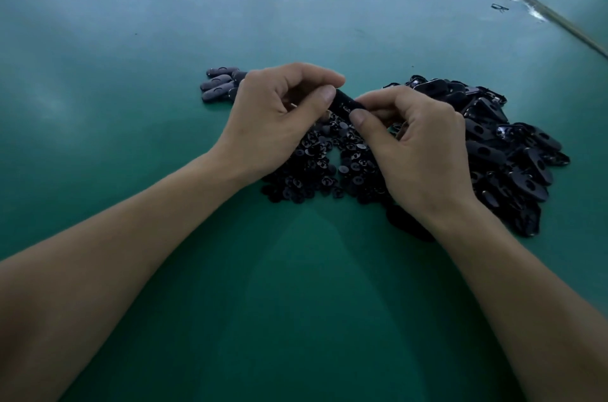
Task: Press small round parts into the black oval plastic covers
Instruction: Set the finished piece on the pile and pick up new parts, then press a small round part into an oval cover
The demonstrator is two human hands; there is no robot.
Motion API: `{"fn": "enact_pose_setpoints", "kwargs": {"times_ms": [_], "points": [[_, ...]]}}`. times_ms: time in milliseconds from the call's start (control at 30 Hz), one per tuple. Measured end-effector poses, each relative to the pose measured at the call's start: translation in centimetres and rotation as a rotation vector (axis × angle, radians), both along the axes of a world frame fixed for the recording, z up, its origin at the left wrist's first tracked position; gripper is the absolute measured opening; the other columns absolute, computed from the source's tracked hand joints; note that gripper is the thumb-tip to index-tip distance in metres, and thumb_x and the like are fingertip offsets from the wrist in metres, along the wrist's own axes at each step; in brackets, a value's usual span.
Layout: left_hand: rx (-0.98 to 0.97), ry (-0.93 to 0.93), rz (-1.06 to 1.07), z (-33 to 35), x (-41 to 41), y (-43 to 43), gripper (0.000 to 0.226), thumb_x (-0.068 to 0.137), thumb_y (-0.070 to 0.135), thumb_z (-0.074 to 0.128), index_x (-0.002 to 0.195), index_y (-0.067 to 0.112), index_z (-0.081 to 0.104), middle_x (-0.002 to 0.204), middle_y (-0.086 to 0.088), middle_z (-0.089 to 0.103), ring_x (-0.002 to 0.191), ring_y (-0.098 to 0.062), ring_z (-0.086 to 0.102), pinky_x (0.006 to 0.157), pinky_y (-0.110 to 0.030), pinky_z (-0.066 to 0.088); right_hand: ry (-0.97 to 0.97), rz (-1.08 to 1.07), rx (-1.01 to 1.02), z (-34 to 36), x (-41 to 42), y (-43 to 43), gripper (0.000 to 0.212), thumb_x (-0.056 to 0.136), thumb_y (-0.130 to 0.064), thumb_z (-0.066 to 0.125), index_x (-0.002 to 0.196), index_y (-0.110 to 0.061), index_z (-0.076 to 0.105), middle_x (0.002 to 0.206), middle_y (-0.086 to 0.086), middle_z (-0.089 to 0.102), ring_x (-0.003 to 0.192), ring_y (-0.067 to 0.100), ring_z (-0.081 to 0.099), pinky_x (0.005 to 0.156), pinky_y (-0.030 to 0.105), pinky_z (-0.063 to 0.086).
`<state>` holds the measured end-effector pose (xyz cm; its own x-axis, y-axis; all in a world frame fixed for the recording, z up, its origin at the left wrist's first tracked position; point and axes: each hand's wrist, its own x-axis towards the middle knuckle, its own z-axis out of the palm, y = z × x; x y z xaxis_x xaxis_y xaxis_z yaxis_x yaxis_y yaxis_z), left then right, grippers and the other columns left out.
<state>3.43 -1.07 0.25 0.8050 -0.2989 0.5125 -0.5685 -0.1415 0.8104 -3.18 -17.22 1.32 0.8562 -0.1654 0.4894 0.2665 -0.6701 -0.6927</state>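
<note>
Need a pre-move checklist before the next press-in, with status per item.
1. Grip: black oval cover pinched between left hand and right hand, off the table: ok.
2. Round part seated in that cover: hidden by the fingers: cannot tell.
3. Pile of small round parts directly under both hands: ok.
4. Pile of covers beside the right hand: ok.
5. Small group of covers just beyond the left hand, whether fitted: cannot tell.
</note>
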Motion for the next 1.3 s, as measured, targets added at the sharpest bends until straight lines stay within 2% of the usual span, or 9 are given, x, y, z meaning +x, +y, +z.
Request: {"fn": "enact_pose_setpoints", "kwargs": {"times_ms": [300, 467, 567, 667, 767, 900, 1033, 1167, 1300], "points": [[0.043, 0.047, -0.053, 0.21, -0.13, 0.01, 0.017, 0.089, 0.013, 0.074, 0.101, 0.024, 0.071, 0.081, 0.013, 0.072, 0.071, 0.001, 0.062, 0.063, -0.016, 0.047, -0.044, -0.014, 0.041, 0.06, 0.17, -0.13, 0.011, 0.094, -0.019, 0.066, 0.100, -0.021, 0.075, 0.080, -0.020, 0.067, 0.078, 0.001, 0.063, 0.073, 0.011, 0.044], [0.015, 0.054, -0.010, 0.16, 0.10, 0.04, 0.014, 0.088, 0.014, 0.074, 0.095, 0.025, 0.071, 0.079, 0.011, 0.072, 0.070, 0.000, 0.064, 0.066, -0.021, 0.051, -0.029, -0.078, -0.011, -0.01, 0.17, -0.27, 0.012, 0.091, -0.025, 0.069, 0.102, -0.022, 0.074, 0.078, -0.022, 0.064, 0.078, -0.002, 0.063, 0.074, 0.007, 0.045], [-0.014, 0.067, 0.050, 0.14, 0.41, 0.22, 0.016, 0.088, 0.011, 0.074, 0.091, 0.027, 0.070, 0.078, 0.012, 0.071, 0.068, 0.001, 0.064, 0.067, -0.021, 0.053, 0.067, -0.054, -0.223, -0.26, 0.03, -0.44, 0.011, 0.090, -0.029, 0.069, 0.096, -0.022, 0.075, 0.084, -0.009, 0.068, 0.087, 0.012, 0.062, 0.084, 0.027, 0.050], [0.000, 0.066, 0.065, 0.10, 0.41, 0.29, 0.015, 0.086, 0.012, 0.075, 0.088, 0.026, 0.071, 0.078, 0.008, 0.073, 0.067, -0.004, 0.066, 0.069, -0.027, 0.057, 0.154, -0.059, -0.370, -0.38, -0.20, -0.31, 0.017, 0.088, -0.041, 0.068, 0.091, -0.026, 0.076, 0.085, -0.005, 0.063, 0.094, 0.019, 0.051, 0.084, 0.031, 0.041], [-0.012, 0.062, 0.085, 0.15, 0.27, 0.25, 0.015, 0.085, 0.013, 0.077, 0.085, 0.026, 0.072, 0.077, 0.010, 0.074, 0.067, -0.004, 0.067, 0.068, -0.025, 0.056, 0.189, -0.067, -0.427, -0.09, -0.40, -0.13, 0.020, 0.086, -0.045, 0.068, 0.090, -0.027, 0.075, 0.087, -0.002, 0.061, 0.097, 0.022, 0.049, 0.087, 0.037, 0.043], [-0.005, 0.067, 0.101, 0.24, 0.27, 0.26, 0.016, 0.085, 0.014, 0.078, 0.083, 0.028, 0.071, 0.073, 0.015, 0.072, 0.065, 0.001, 0.066, 0.065, -0.021, 0.054, 0.235, -0.056, -0.438, 0.12, -0.47, 0.07, 0.017, 0.090, -0.039, 0.066, 0.095, -0.024, 0.073, 0.093, -0.001, 0.062, 0.101, 0.022, 0.049, 0.089, 0.034, 0.041], [-0.015, 0.072, 0.103, 0.32, 0.33, 0.09, 0.016, 0.086, 0.014, 0.077, 0.085, 0.028, 0.070, 0.088, 0.014, 0.073, 0.081, 0.003, 0.069, 0.069, -0.016, 0.051, 0.211, -0.050, -0.473, 0.19, -0.49, 0.28, 0.013, 0.093, -0.032, 0.065, 0.096, -0.023, 0.073, 0.096, 0.002, 0.064, 0.100, 0.023, 0.050, 0.089, 0.033, 0.039], [-0.034, 0.085, 0.103, 0.10, 0.67, 0.13, 0.016, 0.088, 0.011, 0.074, 0.088, 0.027, 0.069, 0.082, 0.007, 0.074, 0.075, -0.008, 0.070, 0.074, -0.033, 0.060, 0.177, -0.043, -0.485, 0.14, -0.50, 0.32, 0.012, 0.094, -0.030, 0.065, 0.096, -0.021, 0.073, 0.096, 0.000, 0.062, 0.098, 0.020, 0.049, 0.087, 0.030, 0.036], [-0.076, 0.104, 0.065, -0.07, 0.76, 0.13, 0.014, 0.091, 0.007, 0.070, 0.098, 0.019, 0.067, 0.077, 0.004, 0.073, 0.074, -0.011, 0.072, 0.071, -0.025, 0.058, 0.100, -0.008, -0.351, 0.16, -0.27, 0.37, 0.010, 0.098, -0.026, 0.060, 0.091, -0.018, 0.061, 0.088, -0.005, 0.059, 0.089, 0.017, 0.053, 0.080, 0.028, 0.038]]}}
